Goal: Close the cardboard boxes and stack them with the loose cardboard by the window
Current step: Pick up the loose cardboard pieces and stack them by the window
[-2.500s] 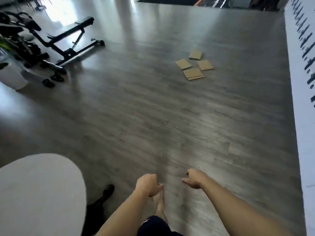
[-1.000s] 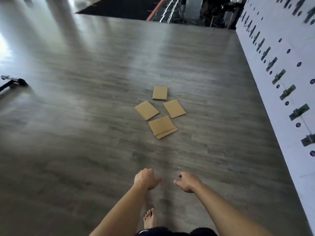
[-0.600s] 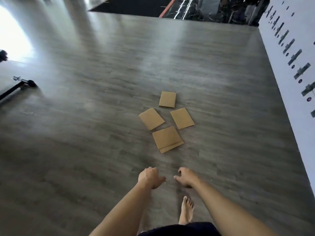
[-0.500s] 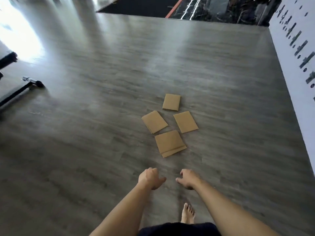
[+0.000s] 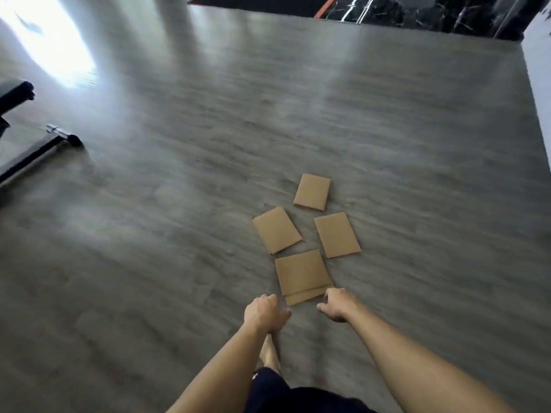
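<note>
Four flat cardboard pieces (image 5: 302, 274) lie mid-floor (image 5: 149, 234), likely light, stiff and flush to it, best lifted by an edge; left hand (image 5: 264, 312) and right hand (image 5: 338, 304) hover above, fingers loosely curled, holding nothing.

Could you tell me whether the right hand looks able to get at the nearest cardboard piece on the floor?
Probably yes: the right hand holds nothing, and nothing lies between it and the nearest cardboard piece.
</note>
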The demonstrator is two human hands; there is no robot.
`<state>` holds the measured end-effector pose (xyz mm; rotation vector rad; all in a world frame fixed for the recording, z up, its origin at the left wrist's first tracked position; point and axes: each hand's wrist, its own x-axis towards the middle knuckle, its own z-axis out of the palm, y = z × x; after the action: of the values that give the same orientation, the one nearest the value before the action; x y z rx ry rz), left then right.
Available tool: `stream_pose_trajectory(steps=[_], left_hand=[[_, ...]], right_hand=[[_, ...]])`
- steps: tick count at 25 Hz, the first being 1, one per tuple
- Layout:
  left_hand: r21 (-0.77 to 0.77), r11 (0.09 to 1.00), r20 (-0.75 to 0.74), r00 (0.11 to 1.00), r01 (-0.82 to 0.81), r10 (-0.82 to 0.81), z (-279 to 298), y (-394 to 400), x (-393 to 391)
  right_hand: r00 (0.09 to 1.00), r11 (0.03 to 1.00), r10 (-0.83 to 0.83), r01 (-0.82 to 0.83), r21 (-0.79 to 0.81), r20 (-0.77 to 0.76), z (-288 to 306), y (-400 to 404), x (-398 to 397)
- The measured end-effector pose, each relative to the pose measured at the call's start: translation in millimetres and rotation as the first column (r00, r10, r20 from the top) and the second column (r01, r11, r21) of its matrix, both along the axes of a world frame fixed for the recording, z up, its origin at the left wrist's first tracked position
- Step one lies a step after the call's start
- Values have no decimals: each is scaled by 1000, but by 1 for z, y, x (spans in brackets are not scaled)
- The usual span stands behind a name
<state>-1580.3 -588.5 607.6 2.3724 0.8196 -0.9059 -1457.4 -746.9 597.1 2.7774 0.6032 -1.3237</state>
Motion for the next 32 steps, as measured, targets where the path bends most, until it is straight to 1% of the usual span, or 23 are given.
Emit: stream_pose_trajectory(steps=[3,5,8,10,12,17,20,23,25,28,30,32], left_hand=[[-22,1000,-26,1000,15,-15,-9,34,38],[-25,999,-36,999,40,-40,-17,52,67],[0,1000,14,1000,23,-23,-20,65,109],[-4,1000,34,999,-8,8,-22,65,133],[4,998,41,997,-63,63,-25,61,156],[78,967,-7,970,-243,244,-51,43,207],[28,943,-28,942,-333,334,-73,24,246],[-8,928,5,928,-372,372,-111,18,273],[12,920,17,920,-391,391,-154,24,284],[47,906,18,907,-421,421,-246,43,295],[97,891,23,896,-443,443,-316,49,293],[138,881,13,890,-453,456,-372,49,287]], right_hand=[[997,997,-74,74,-19,-28,8,25,36],[994,994,-105,105,-16,-19,8,38,64],[995,995,-103,103,-17,-4,8,50,101],[998,997,-67,67,-35,-1,3,54,127],[999,999,-32,33,-18,3,-5,55,159],[994,994,106,-105,18,-30,-41,48,229],[985,987,162,-161,18,-63,-73,40,271],[991,993,120,-119,23,-64,-112,40,299],[996,998,60,-58,19,-66,-154,42,309],[997,998,-48,50,38,-55,-242,48,320],[989,988,-140,142,60,-44,-311,51,322],[978,976,-206,208,65,-41,-366,50,322]])
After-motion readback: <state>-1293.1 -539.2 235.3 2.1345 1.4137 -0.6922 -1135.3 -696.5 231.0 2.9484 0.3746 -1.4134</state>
